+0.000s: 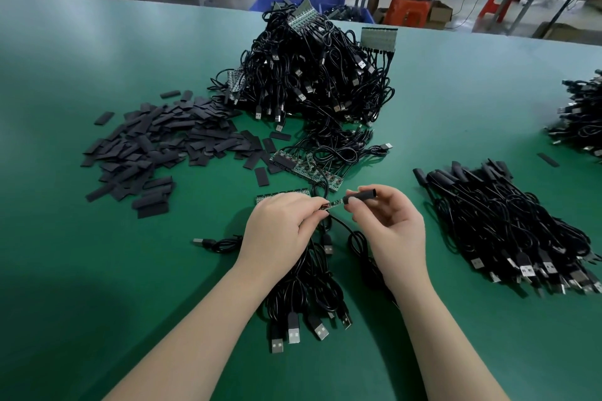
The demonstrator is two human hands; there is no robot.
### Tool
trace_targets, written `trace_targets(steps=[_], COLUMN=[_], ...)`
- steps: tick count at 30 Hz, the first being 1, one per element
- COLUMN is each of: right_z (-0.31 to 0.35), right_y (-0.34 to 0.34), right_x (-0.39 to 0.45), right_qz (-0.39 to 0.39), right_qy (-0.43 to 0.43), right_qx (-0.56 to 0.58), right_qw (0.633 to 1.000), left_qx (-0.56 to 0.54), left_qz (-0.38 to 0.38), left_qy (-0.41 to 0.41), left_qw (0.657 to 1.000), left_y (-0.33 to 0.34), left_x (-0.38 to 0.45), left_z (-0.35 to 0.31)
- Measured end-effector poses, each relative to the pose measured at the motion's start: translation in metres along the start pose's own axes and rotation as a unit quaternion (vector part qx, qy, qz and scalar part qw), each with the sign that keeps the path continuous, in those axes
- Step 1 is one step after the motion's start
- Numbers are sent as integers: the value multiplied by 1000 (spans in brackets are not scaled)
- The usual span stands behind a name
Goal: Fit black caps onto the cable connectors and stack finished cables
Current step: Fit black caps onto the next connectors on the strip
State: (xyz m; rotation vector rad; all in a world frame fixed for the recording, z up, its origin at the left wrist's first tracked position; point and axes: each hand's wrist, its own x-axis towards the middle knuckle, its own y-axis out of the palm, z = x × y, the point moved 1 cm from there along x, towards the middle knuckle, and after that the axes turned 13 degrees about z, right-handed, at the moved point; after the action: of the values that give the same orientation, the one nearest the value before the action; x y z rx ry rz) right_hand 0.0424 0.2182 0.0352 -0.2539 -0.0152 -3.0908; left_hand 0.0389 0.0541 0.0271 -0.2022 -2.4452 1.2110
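Near the desk (97, 270) middle, a small green circuit board (333, 204) at a cable end is pinched by the left hand (280, 228), fingers curled. A black cap (363, 194) is pinched betw. thumb and forefinger of the right hand (389, 231), its open end just meeting the board tip. How far the board is inside can't be told.

Bare green surface is seen along the left edge and near edge; also a strip betw. the hands and the finished cables stack (508, 231) toward the right edge. Loose caps pile (156, 146) is spread left of centre; the uncapped cable heap (319, 75) is set toward the far edge. The bundle (306, 303) under the wrists is partly hidden by forearms. Another cable pile (583, 117) is cut off at the right edge.
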Motion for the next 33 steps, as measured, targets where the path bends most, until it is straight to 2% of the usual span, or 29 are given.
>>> trace_targets(steps=[4,9,20,33], right_z=[3,8,9,5], right_y=[-3,-6,-7,-4], right_x=[1,0,0,-1], right_qz=[33,66,57,38], right_qy=[31,14,17,24], right_qx=[51,38,50,1], right_qw=[998,997,997,999], left_qx=[7,6,-14,-20], left_qz=[-2,-6,-14,-13], left_qy=[8,3,0,3], left_qw=[1000,1000,1000,1000], left_y=[-1,-1,-2,-1], left_x=[-1,-2,-2,-2], left_z=[-1,-2,-4,-4])
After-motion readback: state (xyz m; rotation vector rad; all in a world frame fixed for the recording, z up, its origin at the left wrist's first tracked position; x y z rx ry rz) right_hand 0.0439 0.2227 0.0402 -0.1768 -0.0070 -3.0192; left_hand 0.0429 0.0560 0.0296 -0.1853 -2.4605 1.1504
